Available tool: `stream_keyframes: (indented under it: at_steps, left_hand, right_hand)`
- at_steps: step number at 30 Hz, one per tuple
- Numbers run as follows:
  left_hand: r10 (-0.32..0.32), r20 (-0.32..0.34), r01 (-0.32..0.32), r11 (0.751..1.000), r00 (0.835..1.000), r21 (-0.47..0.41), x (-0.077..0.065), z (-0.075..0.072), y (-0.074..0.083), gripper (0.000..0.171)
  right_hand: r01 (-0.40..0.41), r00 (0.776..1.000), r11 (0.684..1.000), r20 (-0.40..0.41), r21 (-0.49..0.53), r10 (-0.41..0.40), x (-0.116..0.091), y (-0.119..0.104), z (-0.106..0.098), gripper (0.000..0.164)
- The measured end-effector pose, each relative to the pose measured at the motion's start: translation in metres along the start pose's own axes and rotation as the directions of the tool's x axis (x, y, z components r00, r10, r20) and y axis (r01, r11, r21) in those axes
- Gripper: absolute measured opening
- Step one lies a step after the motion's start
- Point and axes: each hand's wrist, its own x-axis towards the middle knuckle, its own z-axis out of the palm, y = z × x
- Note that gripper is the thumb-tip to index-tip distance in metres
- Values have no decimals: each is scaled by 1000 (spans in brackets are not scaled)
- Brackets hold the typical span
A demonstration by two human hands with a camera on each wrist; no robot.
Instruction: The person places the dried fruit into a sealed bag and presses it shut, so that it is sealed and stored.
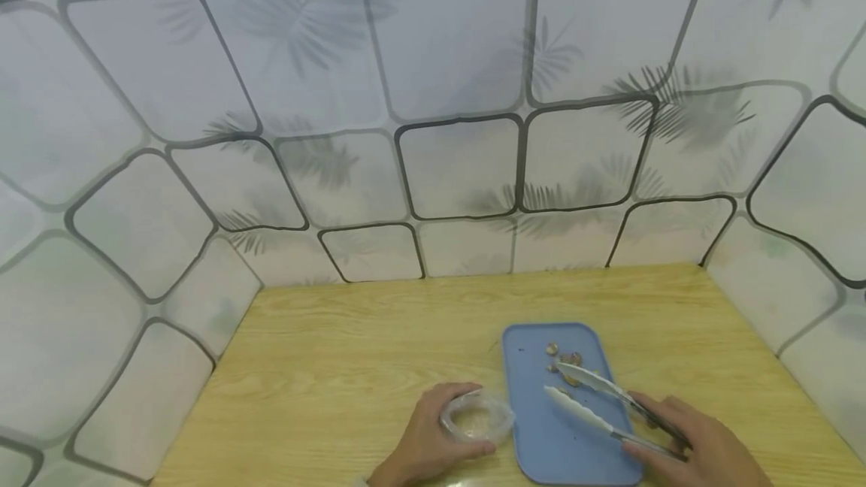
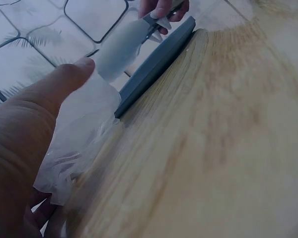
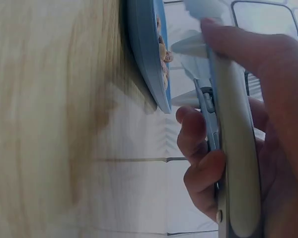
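Observation:
My left hand [image 1: 435, 433] holds a clear plastic bag [image 1: 499, 421] beside the tray's left edge, thumb on one side and fingers on the other. The bag's round mouth faces up, with pale contents dimly visible inside. In the left wrist view the thumb lies along the crinkled bag [image 2: 84, 124]. My right hand [image 1: 704, 442] grips a pair of tongs [image 1: 588, 415] with pale tips and metal arms. The tongs' tips are spread over the blue tray [image 1: 548, 449], near several small brown nut-like pieces [image 1: 571, 359]. These pieces [image 3: 163, 52] also show over the tray's rim in the right wrist view.
The tray lies on a wood-grain table [image 1: 338, 367], right of centre. A patterned wall [image 1: 467, 246] stands behind the table, with side panels at left and right. Tiny dark specks dot the tray.

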Motion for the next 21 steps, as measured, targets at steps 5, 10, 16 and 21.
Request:
stream_keyframes:
  at_steps: [5,10,16,21]
  left_hand:
    - [-5,1,5,1000,1000,12,0,1,1,76]
    - [-5,7,5,1000,1000,3,1,0,2,77]
    - [21,4,-21,1000,1000,-8,1,0,0,76]
    - [22,4,-22,1000,1000,-2,1,0,-1,75]
  right_hand:
    - [-15,997,998,74,-57,19,0,3,-2,76]
    - [19,997,994,75,-108,-11,-1,1,-2,72]
    - [29,998,987,64,-157,-20,0,-4,-1,68]
    - [15,998,983,60,-183,-4,2,-5,0,68]
